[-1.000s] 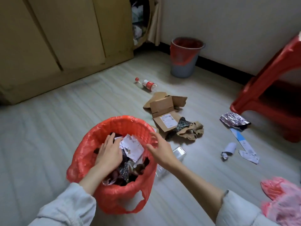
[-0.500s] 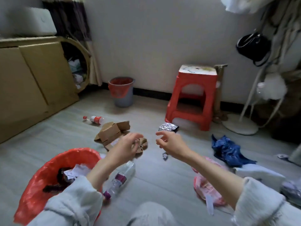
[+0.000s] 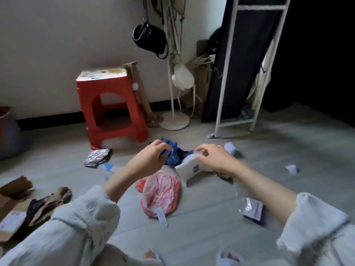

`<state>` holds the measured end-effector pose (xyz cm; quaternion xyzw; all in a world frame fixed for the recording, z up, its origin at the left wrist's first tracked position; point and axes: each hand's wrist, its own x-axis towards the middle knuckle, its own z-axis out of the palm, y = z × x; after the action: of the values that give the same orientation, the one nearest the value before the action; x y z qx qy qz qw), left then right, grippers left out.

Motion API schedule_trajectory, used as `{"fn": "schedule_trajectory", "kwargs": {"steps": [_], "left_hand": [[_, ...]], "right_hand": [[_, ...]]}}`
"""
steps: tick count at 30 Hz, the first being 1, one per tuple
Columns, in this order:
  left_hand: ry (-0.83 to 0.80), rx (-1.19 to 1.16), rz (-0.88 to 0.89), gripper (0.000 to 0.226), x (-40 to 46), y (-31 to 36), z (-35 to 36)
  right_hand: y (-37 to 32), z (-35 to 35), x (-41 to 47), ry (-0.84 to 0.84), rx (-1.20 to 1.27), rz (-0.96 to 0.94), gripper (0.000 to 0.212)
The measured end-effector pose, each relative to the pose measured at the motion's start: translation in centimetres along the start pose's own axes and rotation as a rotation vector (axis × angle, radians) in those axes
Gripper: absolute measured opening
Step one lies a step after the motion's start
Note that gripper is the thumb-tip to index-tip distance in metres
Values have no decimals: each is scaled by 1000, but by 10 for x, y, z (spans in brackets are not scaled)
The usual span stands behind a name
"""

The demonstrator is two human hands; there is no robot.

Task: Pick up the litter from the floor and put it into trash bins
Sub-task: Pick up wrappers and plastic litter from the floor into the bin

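Note:
Litter lies across the grey floor. My left hand hangs in the air with loosely curled fingers and holds nothing, just in front of a crumpled blue bag. My right hand is held the same way, its fingertips over the top of a white packet. Below the hands lies a pink plastic bag. A silver foil wrapper lies to the left. A clear packet with a purple label sits under my right forearm. A grey bin with a red liner shows at the left edge.
A red stool stands by the wall, beside a white coat stand and a white-framed rack. Cardboard and brown crumpled material lie at lower left. White paper scraps lie to the right.
My hands left the red-lined bin and lifted empty. The view swung right, from the bin and cardboard to the stool, the blue bag and the white packet.

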<state>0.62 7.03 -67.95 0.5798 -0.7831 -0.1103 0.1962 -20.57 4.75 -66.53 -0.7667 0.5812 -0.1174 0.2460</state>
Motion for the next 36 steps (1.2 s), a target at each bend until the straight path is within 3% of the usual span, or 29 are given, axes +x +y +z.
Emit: {"fn": "schedule_trajectory", "kwargs": {"steps": [3, 7, 13, 15, 19, 22, 25, 29, 33, 36], "left_hand": [[-87, 5, 20, 30, 36, 14, 39], [-313, 31, 6, 34, 72, 21, 116], [-507, -1, -59, 37, 84, 0, 241], [-596, -36, -83, 37, 81, -10, 285], [-695, -75, -129, 39, 75, -26, 351], [-726, -76, -126, 41, 73, -33, 374], [-690, -70, -106, 45, 74, -35, 385], [-575, -6, -10, 54, 77, -25, 385], [-485, 145, 218, 85, 79, -10, 382], [-521, 279, 244, 94, 78, -7, 383]], "right_hand": [[59, -6, 7, 5, -26, 119, 37], [152, 8, 21, -111, -153, 243, 37], [266, 57, 48, -263, -193, 411, 47], [298, 87, 52, -314, -239, 451, 57], [345, 145, 53, -357, -327, 566, 98], [360, 184, 53, -414, -353, 579, 109], [363, 212, 44, -427, -359, 504, 102], [356, 229, 29, -336, -328, 304, 75], [337, 225, 26, -394, -113, 201, 68], [318, 214, 29, -434, 87, 180, 62]]}}
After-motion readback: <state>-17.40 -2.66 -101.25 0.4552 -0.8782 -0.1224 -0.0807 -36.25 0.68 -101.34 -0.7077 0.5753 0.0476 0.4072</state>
